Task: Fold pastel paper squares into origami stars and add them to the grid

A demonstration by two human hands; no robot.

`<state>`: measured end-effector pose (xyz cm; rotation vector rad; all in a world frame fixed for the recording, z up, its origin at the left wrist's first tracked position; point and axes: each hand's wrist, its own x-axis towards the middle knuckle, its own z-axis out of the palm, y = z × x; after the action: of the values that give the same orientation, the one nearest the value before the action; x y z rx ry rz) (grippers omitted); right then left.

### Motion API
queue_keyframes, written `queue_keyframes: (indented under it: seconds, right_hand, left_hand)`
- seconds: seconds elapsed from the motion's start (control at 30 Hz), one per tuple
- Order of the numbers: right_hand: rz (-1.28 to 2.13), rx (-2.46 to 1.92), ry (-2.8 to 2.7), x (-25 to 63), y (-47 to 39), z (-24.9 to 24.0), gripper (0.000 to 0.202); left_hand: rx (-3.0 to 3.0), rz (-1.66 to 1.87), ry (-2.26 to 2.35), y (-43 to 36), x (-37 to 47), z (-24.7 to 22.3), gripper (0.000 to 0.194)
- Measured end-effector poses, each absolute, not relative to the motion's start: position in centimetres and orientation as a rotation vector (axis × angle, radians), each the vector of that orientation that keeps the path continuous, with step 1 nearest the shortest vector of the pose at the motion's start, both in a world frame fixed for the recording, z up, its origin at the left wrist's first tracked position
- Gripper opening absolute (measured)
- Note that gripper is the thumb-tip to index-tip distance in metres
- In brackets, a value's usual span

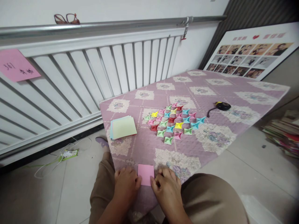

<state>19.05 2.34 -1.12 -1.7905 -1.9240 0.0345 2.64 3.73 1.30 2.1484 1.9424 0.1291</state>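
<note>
A small pink paper square (146,175) lies flat near the close edge of the table. My left hand (126,181) is at its left side, fingers curled and thumb on the paper's edge. On the opposite side, my right hand (167,184) has its thumb at the lower right corner, the other fingers bent against the cloth. Farther up are rows of small folded paper pieces (171,120) in green, pink, red, yellow and blue. To their left sits a stack of coloured paper sheets (124,127), pale yellow-green on top.
A floral purple tablecloth (144,152) covers the table. At the right lies a black object with a cord (223,106). A white radiator (112,68) lines the wall, with glasses (67,19) on its pipe. A photo board (251,54) leans behind; a power strip (70,154) is on the floor.
</note>
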Motion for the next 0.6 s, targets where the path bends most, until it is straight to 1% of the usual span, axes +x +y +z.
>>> queue_keyframes:
  seconds: [0.13, 0.27, 0.33, 0.4, 0.47, 0.6]
  right_hand:
    - [0.040, -1.802, -1.916, 18.9, 2.3, -0.9, 0.021]
    - [0.039, -1.800, -1.914, 18.9, 2.3, -0.8, 0.021]
    - [0.042, -1.792, -1.916, 18.9, 2.3, -0.8, 0.021]
    - [0.056, -1.796, -1.913, 18.8, 2.3, -0.8, 0.021]
    - [0.076, -1.810, -1.915, 18.8, 2.2, -0.8, 0.022]
    - [0.081, -1.796, -1.910, 18.8, 1.7, -1.1, 0.025]
  left_hand:
    - [2.179, 0.144, 1.944, 3.5, 2.6, 1.3, 0.022]
    - [2.237, 0.237, 1.945, 3.5, 2.3, 0.6, 0.011]
    - [2.394, 0.295, 1.790, 3.7, 2.0, 0.2, 0.014]
    - [2.582, 0.312, 1.496, 4.1, 1.7, 0.0, 0.021]
    - [2.686, 0.279, 1.243, 4.5, 1.5, 0.0, 0.022]
    - [2.701, 0.227, 1.124, 5.2, 1.2, 0.3, 0.019]
